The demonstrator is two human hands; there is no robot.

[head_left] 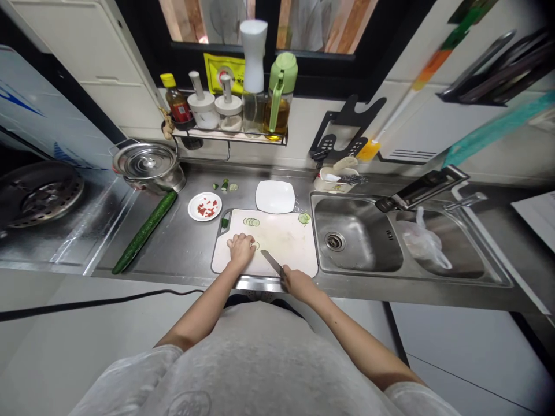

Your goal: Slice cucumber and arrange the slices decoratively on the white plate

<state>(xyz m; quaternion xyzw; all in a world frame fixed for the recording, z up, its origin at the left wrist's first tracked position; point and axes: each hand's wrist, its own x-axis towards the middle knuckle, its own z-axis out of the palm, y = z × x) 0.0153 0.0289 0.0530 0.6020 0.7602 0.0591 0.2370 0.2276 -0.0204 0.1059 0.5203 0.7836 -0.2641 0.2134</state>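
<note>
A white cutting board (286,240) lies on the steel counter in front of me. My left hand (240,248) is curled over a piece of cucumber on the board, most of it hidden under my fingers. My right hand (297,281) grips the handle of a knife (272,262), whose blade points toward the left hand. Thin cucumber slices (251,222) lie at the board's far edge, and more slices (304,218) sit at its far right corner.
A whole cucumber (145,231) lies to the left, beside a lidded steel pot (147,164). A small plate of chopped red bits (204,207) and an empty white dish (274,196) sit behind the board. A double sink (359,242) is on the right; bottles stand on a rack (229,110).
</note>
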